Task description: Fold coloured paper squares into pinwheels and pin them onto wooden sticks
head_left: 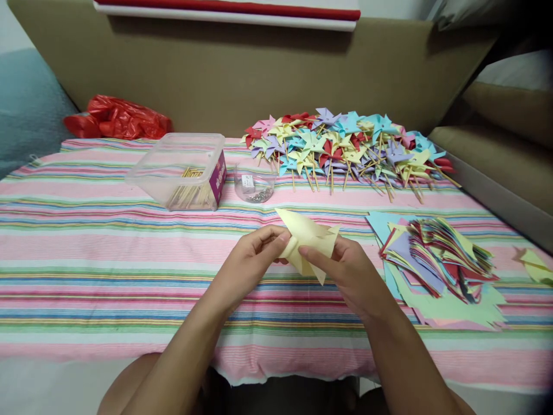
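Between my two hands is a pale yellow cut paper sheet (307,233), held above the striped cloth with pointed corners sticking out. My left hand (254,253) pinches its left side, where the paper curls over between thumb and fingers. On the right side, my right hand (345,265) grips the same sheet, thumb lying across the front and fingers behind it. The fingers behind the paper are mostly hidden.
Many finished paper pinwheels (337,150) on sticks lie heaped at the back right. Stacked coloured paper pieces (436,259) sit right of my hands. A clear plastic box (190,193) holds wooden sticks; beside it is a small container (254,187) with metal bits. A red plastic bag (118,118) lies back left.
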Demonstrator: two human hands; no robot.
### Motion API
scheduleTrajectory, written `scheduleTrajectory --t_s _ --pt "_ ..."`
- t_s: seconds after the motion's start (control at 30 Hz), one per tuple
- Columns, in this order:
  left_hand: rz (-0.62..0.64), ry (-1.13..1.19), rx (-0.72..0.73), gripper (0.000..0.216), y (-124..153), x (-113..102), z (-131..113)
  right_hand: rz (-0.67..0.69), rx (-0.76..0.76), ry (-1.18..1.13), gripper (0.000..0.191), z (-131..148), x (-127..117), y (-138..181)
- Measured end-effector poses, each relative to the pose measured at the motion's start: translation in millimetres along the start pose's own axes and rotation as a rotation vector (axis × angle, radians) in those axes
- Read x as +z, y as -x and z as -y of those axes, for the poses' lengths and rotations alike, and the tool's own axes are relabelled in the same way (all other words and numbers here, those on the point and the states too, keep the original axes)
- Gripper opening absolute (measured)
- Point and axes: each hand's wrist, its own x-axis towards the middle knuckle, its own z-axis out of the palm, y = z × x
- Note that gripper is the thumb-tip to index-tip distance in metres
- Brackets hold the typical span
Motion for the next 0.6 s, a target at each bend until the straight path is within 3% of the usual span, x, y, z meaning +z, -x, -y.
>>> scheduleTrajectory --t_s 0.17,0.27,0.4,0.6 --pt "-0.164 0.061 -0.006 0.033 -2 0 8 -0.111 -0.022 -0.148 0.037 -1 6 -4" --pt "-0.184 0.151 -0.028 0.034 -4 7 15 -0.204 -0.063 -0.312 0.028 -3 15 -5" --pt "-0.201 0.281 -0.009 0.031 -5 24 24 -0.219 -0.102 -0.445 0.022 -5 30 -5" --pt "-0.361 0.392 0.013 0.022 -6 34 28 -0.193 -0.087 -0.419 0.026 -9 41 -4"
